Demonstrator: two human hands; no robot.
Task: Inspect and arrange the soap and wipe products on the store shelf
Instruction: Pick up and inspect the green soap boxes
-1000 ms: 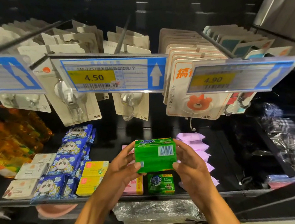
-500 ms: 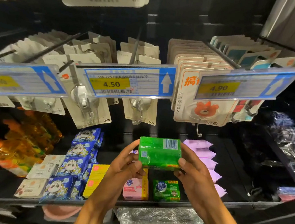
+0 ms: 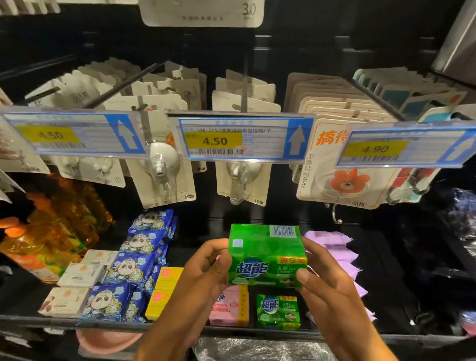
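- Dark store shelving fills the view: a low shelf (image 3: 100, 323) of soaps and wipes sits under rows of hanging hook cards.
- One green soap (image 3: 265, 252) is held in the air in front of the shelf, with its label toward the camera and its barcode face up.
- The left hand (image 3: 207, 271) grips the 9 o'clock end with its fingers (image 3: 216, 246) curled over the top edge. The right hand (image 3: 324, 284) grips the 3 o'clock end, thumb on the lower front corner and the other fingers hidden behind.
- The wrapper looks glossy and only the ends are held, so turning it further for inspection could let it slip onto the stock below.
- At 6 o'clock a matching shelf soap (image 3: 278, 311) stands right at the shelf lip. The dark gap behind it is probably the slot, and a careless set-down there could nudge that front bar over the edge.
- At 7 o'clock a pink soap (image 3: 229, 306) sits just beside the shelf soap, so a crooked placement would likely shove it out of line.
- At 3 o'clock a row of purple packs (image 3: 339, 255) lies close behind the right hand, where the wrist could brush it askew.
- At 8 o'clock are yellow boxes (image 3: 166, 291) and at 9 o'clock blue wipes (image 3: 127, 271). The left forearm passes near them and could drag a pack forward.
- At 12 o'clock a price tag (image 3: 242, 137) juts out overhead, and lifting the soap higher risks striking it.
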